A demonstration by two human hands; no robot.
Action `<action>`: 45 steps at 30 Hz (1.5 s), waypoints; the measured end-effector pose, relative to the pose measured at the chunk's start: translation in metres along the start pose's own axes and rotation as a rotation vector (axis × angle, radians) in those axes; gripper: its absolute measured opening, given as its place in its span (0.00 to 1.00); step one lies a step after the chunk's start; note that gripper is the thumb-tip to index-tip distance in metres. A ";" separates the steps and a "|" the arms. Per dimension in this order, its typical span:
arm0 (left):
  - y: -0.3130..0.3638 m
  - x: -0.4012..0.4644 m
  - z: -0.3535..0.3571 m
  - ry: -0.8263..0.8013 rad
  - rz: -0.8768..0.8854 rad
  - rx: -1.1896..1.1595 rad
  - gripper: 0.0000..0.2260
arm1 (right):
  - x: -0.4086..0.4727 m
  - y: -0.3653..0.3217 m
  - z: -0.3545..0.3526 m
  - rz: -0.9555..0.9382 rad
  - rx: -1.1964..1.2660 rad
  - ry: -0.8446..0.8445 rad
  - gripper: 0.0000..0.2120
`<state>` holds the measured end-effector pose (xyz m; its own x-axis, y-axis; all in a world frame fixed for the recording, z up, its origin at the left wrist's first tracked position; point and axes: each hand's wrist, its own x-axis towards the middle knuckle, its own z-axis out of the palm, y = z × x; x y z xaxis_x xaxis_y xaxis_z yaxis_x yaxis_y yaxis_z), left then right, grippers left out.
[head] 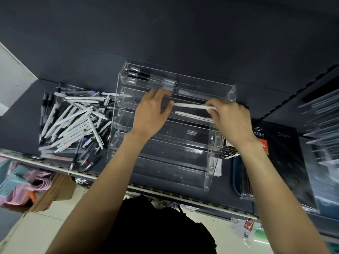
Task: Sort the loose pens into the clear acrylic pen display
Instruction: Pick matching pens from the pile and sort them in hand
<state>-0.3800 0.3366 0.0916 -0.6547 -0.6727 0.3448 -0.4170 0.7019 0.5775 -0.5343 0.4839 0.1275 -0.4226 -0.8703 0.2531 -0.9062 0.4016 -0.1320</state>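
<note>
Few pens are shelved in the acrylic display, one white pen being pinched by the right hand over an upper tier, steadied by the open-fingered left hand, while the loose pile lies left of the grip, unsorted.

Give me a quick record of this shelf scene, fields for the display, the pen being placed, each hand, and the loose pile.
display: clear acrylic pen display, tiered, on a dark shelf
top tier: a few dark pens
pen in hand: white pen, lying level over an upper tier
right hand: fingers pinch the pen's right end
left hand: fingers relaxed, thumb touching the pen's left tip
already placed: another white pen one tier lower
loose pens: jumbled heap left of the display
</note>
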 end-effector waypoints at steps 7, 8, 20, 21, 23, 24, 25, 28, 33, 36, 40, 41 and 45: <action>0.002 0.005 0.009 -0.282 0.075 0.071 0.12 | 0.006 0.008 0.020 -0.034 -0.221 -0.160 0.09; 0.002 0.005 0.011 -0.300 0.076 0.090 0.12 | 0.007 0.010 0.020 -0.035 -0.229 -0.166 0.09; 0.009 0.000 0.021 -0.331 0.108 0.236 0.16 | 0.011 0.010 0.007 -0.047 -0.087 -0.333 0.20; 0.009 -0.001 0.022 -0.326 0.111 0.238 0.16 | 0.009 0.007 0.007 -0.039 -0.091 -0.334 0.20; 0.009 -0.001 0.023 -0.317 0.122 0.227 0.16 | 0.006 0.004 0.007 -0.027 -0.106 -0.326 0.19; 0.009 -0.002 0.023 -0.315 0.126 0.219 0.15 | 0.004 0.003 0.007 -0.024 -0.111 -0.320 0.19; 0.008 -0.001 0.023 -0.319 0.129 0.213 0.15 | 0.002 0.003 0.006 -0.019 -0.109 -0.314 0.20; 0.005 -0.001 0.021 -0.319 0.152 0.180 0.17 | -0.001 0.000 0.005 -0.008 -0.082 -0.287 0.24; -0.009 -0.019 -0.015 0.058 0.239 -0.013 0.13 | -0.012 -0.032 0.001 0.031 0.083 0.082 0.16; -0.038 -0.052 -0.058 0.348 0.158 -0.132 0.10 | -0.021 -0.087 0.001 -0.003 0.334 0.239 0.14; -0.108 -0.104 -0.122 0.415 -0.174 -0.162 0.10 | -0.024 -0.178 0.029 -0.125 0.536 0.171 0.12; -0.132 -0.113 -0.135 0.349 -0.275 -0.126 0.09 | -0.023 -0.199 0.040 -0.150 0.548 0.105 0.12; -0.225 -0.136 -0.165 -0.089 -0.478 0.129 0.11 | -0.010 -0.264 0.086 -0.174 0.466 -0.289 0.14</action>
<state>-0.0933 0.2311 0.0367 -0.4207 -0.9072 -0.0036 -0.7542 0.3476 0.5571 -0.2899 0.3624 0.0771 -0.1878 -0.9812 0.0454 -0.8331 0.1346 -0.5365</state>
